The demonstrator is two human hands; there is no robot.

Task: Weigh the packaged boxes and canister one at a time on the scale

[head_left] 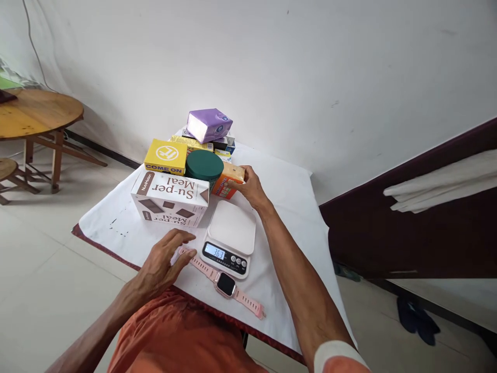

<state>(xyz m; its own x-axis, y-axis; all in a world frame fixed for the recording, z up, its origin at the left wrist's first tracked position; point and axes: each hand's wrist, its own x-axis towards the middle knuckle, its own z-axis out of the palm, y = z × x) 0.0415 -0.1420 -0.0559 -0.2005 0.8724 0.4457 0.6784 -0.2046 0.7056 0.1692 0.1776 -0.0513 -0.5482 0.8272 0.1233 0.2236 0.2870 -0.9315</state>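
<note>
My right hand (250,187) has its fingers and thumb on an orange box (225,187) standing behind the scale, beside a round green-lidded container (204,165). My left hand (166,257) hovers near the end of a pink-strapped smartwatch (225,284), its fingers apart and nothing visible between them. The white kitchen scale (232,228) has a bare platform, and its lit display seems to read 363. A white Su-per Meal box (171,199) lies left of the scale, with a yellow box (165,156) behind it.
A purple tissue pack (212,124) rests on several small boxes at the back of the white-clothed table (287,207). The wall rises just behind. A round wooden table (39,111) and a stool (6,168) stand at the left; dark slippers (417,318) lie on the floor at right.
</note>
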